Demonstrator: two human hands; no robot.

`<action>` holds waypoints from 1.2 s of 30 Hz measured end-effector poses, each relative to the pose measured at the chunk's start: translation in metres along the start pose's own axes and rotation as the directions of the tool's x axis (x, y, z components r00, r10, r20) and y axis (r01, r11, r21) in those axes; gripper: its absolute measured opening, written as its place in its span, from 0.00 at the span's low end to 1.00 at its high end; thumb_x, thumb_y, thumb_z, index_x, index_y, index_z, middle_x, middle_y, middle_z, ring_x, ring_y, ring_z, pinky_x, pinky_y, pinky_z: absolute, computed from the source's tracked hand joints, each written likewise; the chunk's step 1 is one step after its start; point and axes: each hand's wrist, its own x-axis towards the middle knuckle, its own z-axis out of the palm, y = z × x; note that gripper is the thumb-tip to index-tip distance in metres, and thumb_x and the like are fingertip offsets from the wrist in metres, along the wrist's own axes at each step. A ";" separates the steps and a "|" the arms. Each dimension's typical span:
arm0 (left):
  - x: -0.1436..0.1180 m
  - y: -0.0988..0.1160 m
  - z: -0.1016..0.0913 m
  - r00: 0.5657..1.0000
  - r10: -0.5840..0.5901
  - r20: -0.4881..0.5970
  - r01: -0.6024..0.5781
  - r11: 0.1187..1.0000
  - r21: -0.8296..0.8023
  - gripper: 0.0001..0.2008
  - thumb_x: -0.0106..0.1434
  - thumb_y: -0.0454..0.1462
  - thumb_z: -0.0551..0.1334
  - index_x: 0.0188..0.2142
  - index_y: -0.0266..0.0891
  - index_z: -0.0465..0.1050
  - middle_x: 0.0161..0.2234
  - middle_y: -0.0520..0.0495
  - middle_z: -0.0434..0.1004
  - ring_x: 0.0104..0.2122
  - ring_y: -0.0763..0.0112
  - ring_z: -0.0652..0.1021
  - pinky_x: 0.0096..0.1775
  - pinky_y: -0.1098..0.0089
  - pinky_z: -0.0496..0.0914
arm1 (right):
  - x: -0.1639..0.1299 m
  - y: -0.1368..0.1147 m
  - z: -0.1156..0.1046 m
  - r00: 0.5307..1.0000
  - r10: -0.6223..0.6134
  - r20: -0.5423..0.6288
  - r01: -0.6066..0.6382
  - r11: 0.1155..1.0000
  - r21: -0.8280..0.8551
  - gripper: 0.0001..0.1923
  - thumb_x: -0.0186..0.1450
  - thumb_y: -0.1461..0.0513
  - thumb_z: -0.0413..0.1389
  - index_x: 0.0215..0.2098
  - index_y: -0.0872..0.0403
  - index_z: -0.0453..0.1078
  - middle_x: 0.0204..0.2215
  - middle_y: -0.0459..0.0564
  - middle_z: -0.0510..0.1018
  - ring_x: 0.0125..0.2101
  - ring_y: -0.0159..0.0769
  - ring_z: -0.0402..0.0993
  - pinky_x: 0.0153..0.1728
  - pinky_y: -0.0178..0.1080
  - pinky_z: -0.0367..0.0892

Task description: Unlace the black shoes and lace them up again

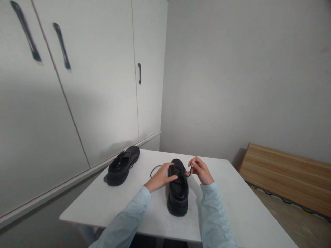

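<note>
A black lace-up shoe stands on the white table in front of me, its toe pointing away. My left hand grips the shoe's left side, thumb over the opening edge and fingers near the laces. On the other side, my right hand pinches a black shoelace near the right of the lacing. Another loose lace end loops out on the table beyond my left hand. The matching black shoe rests at the table's left edge, apart from both hands.
The white table has its far edge near a grey wall. White cabinets with dark handles line the left side. To the right, a wood-grain panel leans low beside the table.
</note>
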 end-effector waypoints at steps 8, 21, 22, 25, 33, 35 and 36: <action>0.000 -0.004 -0.002 1.000 0.020 0.005 -0.020 1.000 0.013 0.30 0.54 0.50 0.62 0.53 0.39 0.62 0.53 0.40 0.65 0.53 0.60 0.67 0.55 0.62 0.59 | -0.005 -0.010 -0.006 1.000 -0.013 -0.027 0.015 0.997 0.075 0.14 0.59 0.53 0.57 0.26 0.53 0.62 0.26 0.40 0.69 0.15 0.25 0.70 0.18 0.32 0.67; -0.001 -0.006 0.001 0.999 0.031 0.029 -0.030 0.998 -0.057 0.28 0.59 0.48 0.58 0.56 0.40 0.59 0.56 0.40 0.64 0.55 0.60 0.66 0.56 0.62 0.58 | -0.010 -0.013 0.001 0.974 -0.014 0.225 0.012 1.000 0.013 0.09 0.60 0.57 0.57 0.29 0.55 0.69 0.34 0.48 0.71 0.26 0.33 0.76 0.29 0.38 0.71; -0.001 -0.007 -0.001 0.999 0.028 0.020 -0.026 0.997 -0.075 0.27 0.61 0.48 0.57 0.56 0.40 0.58 0.55 0.40 0.64 0.55 0.62 0.66 0.55 0.63 0.59 | -0.009 -0.013 0.002 0.966 -0.025 0.256 0.026 1.000 -0.001 0.09 0.59 0.57 0.58 0.28 0.55 0.70 0.34 0.48 0.71 0.27 0.33 0.76 0.30 0.39 0.71; 0.001 -0.011 -0.008 0.998 -0.037 -0.051 0.031 0.994 -0.105 0.21 0.64 0.46 0.52 0.54 0.42 0.60 0.50 0.41 0.71 0.50 0.65 0.71 0.52 0.65 0.63 | -0.008 -0.011 0.003 0.947 -0.045 0.317 0.072 0.995 -0.073 0.07 0.57 0.59 0.61 0.26 0.55 0.73 0.33 0.49 0.71 0.28 0.32 0.73 0.30 0.37 0.70; 0.000 -0.041 -0.027 0.989 -0.122 -0.077 0.133 0.980 0.150 0.07 0.53 0.38 0.63 0.31 0.38 0.75 0.31 0.46 0.76 0.34 0.66 0.75 0.39 0.68 0.67 | -0.004 -0.007 0.006 0.969 -0.023 0.245 0.073 0.978 -0.197 0.10 0.50 0.61 0.66 0.30 0.54 0.75 0.29 0.46 0.71 0.25 0.27 0.66 0.24 0.32 0.63; -0.002 -0.046 -0.029 0.988 -0.145 -0.045 0.152 0.963 0.223 0.06 0.51 0.38 0.64 0.29 0.38 0.76 0.29 0.47 0.75 0.33 0.66 0.75 0.37 0.69 0.67 | -0.003 -0.007 0.006 0.987 -0.001 0.164 0.036 0.977 -0.212 0.11 0.51 0.59 0.65 0.31 0.55 0.73 0.26 0.45 0.71 0.22 0.26 0.64 0.20 0.30 0.60; -0.003 -0.048 -0.030 0.987 -0.159 -0.027 0.161 0.953 0.256 0.07 0.50 0.39 0.64 0.28 0.38 0.76 0.29 0.47 0.75 0.33 0.65 0.75 0.36 0.69 0.66 | -0.002 -0.006 0.005 0.993 -0.003 0.116 0.029 0.974 -0.226 0.11 0.52 0.58 0.64 0.31 0.55 0.72 0.24 0.45 0.70 0.22 0.26 0.64 0.19 0.30 0.58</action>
